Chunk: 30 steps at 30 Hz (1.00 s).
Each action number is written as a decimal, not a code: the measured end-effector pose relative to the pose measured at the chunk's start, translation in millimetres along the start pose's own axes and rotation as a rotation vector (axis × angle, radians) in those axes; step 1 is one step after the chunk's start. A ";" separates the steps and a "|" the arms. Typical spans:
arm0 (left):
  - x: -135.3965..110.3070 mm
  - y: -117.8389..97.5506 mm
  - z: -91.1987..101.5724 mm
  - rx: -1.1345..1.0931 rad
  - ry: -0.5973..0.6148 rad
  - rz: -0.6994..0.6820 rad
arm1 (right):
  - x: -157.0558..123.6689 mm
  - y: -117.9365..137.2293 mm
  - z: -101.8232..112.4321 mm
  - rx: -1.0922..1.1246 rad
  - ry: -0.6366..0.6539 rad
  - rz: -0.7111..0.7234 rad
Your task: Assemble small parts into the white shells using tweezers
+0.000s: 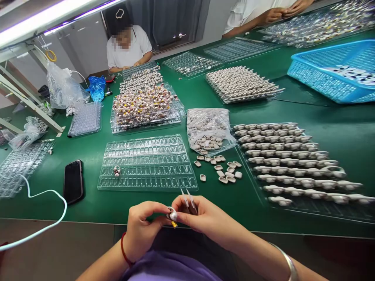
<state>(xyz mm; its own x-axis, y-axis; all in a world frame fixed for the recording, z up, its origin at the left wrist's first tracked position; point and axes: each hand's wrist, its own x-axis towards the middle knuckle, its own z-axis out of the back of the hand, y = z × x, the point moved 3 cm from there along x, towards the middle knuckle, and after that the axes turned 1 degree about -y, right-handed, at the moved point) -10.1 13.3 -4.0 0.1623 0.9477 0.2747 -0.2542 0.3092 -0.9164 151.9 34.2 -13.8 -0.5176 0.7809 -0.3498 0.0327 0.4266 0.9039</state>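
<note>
At the table's front edge, my left hand pinches a small white rounded part, like an earbud piece, with a yellow tab hanging below it. My right hand is closed around tweezers, whose tips point up and away from me. Its thumb and fingertip also meet the white part from the right. Just beyond my hands lies a clear plastic tray with rows of slots. One small piece sits at its left. Loose grey-beige shell pieces are scattered to the right of that tray.
A plastic bag of shells lies behind the loose ones. Trays of grey parts stand right; stacked trays hold yellow-tabbed pieces. A phone and white cable are left, a blue basket far right. Two people sit opposite.
</note>
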 end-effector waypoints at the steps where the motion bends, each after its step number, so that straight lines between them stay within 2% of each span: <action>1: -0.7 0.5 0.2 0.007 -0.010 0.019 | 0.3 -0.3 -0.5 -0.007 0.000 0.006; 7: -4.9 5.5 0.0 -0.016 -0.050 0.172 | 0.4 -1.2 -5.7 -0.114 -0.007 0.106; 11: -7.6 8.6 0.2 -0.064 -0.050 0.215 | -4.4 4.2 -9.6 -0.242 -0.038 0.179; 15: -8.3 10.1 1.8 -0.070 -0.065 0.183 | -10.4 12.1 -12.9 -0.429 -0.100 0.280; 20: -6.8 8.9 3.3 -0.083 -0.059 0.098 | -14.4 18.0 -13.2 -0.526 -0.091 0.343; 25: -4.1 5.2 3.2 -0.052 0.004 0.053 | -12.4 19.0 -9.9 -0.503 -0.031 0.294; 30: -4.3 2.2 3.1 0.007 -0.026 -0.009 | -10.4 15.6 -9.1 -0.509 -0.102 0.292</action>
<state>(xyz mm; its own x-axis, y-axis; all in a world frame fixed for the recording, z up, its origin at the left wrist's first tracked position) -14.2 10.2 -6.3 0.1400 0.9466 0.2904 -0.2596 0.3182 -0.9118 150.0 28.6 6.2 -0.4632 0.8836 -0.0679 -0.2660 -0.0656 0.9617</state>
